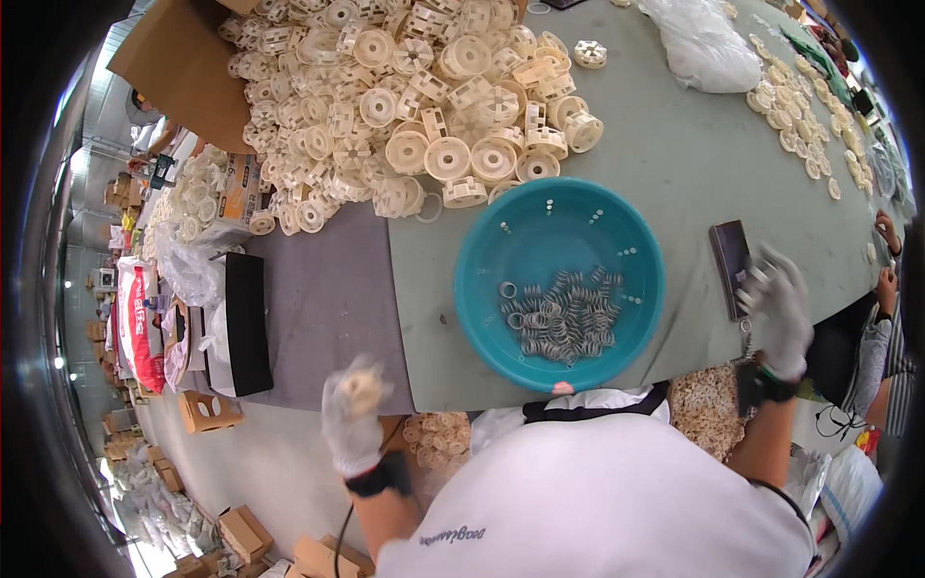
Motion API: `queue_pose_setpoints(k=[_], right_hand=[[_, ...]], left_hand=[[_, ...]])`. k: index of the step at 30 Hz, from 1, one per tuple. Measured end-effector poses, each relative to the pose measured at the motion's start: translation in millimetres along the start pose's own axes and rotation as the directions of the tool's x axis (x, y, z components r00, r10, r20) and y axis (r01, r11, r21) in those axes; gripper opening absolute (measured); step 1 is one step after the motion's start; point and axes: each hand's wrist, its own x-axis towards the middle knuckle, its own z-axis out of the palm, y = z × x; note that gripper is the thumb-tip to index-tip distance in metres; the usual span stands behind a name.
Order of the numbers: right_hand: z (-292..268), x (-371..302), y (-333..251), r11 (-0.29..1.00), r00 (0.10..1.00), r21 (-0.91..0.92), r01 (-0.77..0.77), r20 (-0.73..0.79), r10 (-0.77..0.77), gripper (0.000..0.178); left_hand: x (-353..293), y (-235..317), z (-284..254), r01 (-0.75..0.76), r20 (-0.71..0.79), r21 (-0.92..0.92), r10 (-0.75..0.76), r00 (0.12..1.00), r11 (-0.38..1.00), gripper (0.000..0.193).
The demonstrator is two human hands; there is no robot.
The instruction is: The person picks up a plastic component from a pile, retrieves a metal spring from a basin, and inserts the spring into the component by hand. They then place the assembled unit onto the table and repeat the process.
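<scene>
My left hand (349, 424), in a pale glove, is at the table's near edge, left of the teal basin. Its fingers are closed around a cream round plastic part (362, 390), blurred by motion. On the right, my gloved right hand (782, 313) is over the table beside a dark flat rectangular object (730, 265). Motion smears its fingers, so their grip is unclear. Between my hands, the teal basin (466, 289) has a pile of metal coil springs (568, 318) at its bottom.
A large heap of cream plastic parts (385, 106) covers the far left of the table (694, 173), beside an open cardboard box (183, 67). Far right are a white plastic bag (703, 43) and scattered cream discs (795, 116). Another person's hands (886, 255) appear at the right edge.
</scene>
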Motion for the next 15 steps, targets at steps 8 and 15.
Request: queue_pose_setpoints(k=[8, 15], right_hand=[[-217.4, -63.0, 77.0, 0.266, 0.929, -0.904, -0.336, -0.364, -0.066, 0.039], [-130.9, 0.2, 28.8, 0.288, 0.902, -0.942, -0.171, -0.267, -0.338, 0.046]], left_hand=[[-19.2, -65.8, -84.4, 0.252, -0.564, 0.686, 0.279, 0.778, 0.683, 0.041], [140.6, 22.3, 130.6, 0.091, -0.198, 0.032, -0.083, 0.977, 0.995, 0.046]])
